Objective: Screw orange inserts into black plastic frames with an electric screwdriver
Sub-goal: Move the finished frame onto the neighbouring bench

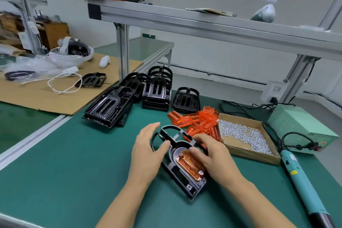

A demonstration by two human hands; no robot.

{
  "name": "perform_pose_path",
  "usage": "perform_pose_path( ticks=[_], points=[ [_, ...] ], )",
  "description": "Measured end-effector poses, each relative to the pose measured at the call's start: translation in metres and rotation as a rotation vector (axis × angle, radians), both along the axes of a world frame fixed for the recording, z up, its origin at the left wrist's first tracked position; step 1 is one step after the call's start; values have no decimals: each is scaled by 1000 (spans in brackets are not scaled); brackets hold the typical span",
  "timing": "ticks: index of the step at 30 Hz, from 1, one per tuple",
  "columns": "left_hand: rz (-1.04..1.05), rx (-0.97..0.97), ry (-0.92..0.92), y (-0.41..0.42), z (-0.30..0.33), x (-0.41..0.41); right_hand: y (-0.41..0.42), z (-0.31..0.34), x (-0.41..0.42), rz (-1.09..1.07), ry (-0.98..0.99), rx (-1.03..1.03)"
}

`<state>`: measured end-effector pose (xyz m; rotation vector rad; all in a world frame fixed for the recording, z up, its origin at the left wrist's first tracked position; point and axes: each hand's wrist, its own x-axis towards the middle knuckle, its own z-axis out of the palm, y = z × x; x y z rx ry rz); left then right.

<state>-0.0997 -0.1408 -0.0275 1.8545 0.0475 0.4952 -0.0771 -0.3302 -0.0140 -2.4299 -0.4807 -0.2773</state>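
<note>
Orange insert (189, 164) sits in the frame (182, 161), long axis eleven-to-five, both hands gripping it; the screwdriver (299, 177) lies at three o'clock, nearer the right hand (215, 155) than the left hand (148, 151).

Frame (182, 161) lies centre; inserts (199, 122) behind it, screw box (246, 137) right.

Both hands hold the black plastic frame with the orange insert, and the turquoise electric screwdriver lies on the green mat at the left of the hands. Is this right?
One detail is wrong: the head view shows the turquoise electric screwdriver lying right of the hands, not left.
</note>
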Motion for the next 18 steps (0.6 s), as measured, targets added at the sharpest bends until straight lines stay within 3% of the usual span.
perform_pose_path(
  ticks=[8,18],
  points=[
    [5,-386,112,30,-8,-37,80,9,5,-22,-2,329],
    [325,-481,39,113,2,-37,194,7,4,188,117,319]
  ],
)
